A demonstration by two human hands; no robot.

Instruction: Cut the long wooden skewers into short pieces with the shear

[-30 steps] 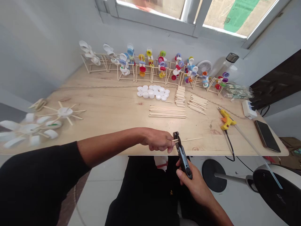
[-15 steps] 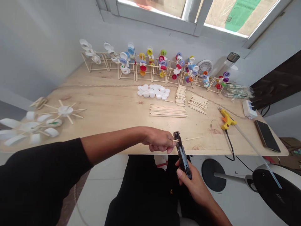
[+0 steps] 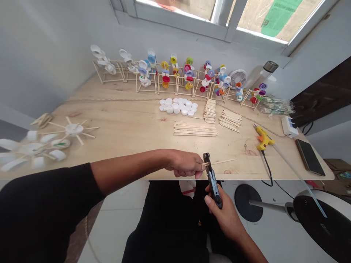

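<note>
My left hand (image 3: 186, 163), closed in a pinch near the table's front edge, holds a thin wooden stick (image 3: 225, 161). The stick runs rightward past the head of dark pliers (image 3: 212, 180), which sit across it close to my fingertips. My right hand (image 3: 225, 210) is wrapped round the handles of the pliers, below the table edge. Whether the jaws have bitten into the stick is too small to tell. Beyond my hands lies a row of long wooden sticks (image 3: 195, 129). Shorter sticks form two piles, one upright (image 3: 210, 111) and one slanted (image 3: 230, 120).
White bottle caps (image 3: 178, 106) lie grouped mid-table. Stick frames with coloured cap wheels (image 3: 166, 78) line the wall. Left are a spoked wheel (image 3: 74, 129) and a larger white-capped wheel (image 3: 32, 149). A yellow glue gun (image 3: 263, 138) and a phone (image 3: 309, 157) lie right.
Both hands, the stick and the pliers keep almost the same pose. The whole view has shifted slightly.
</note>
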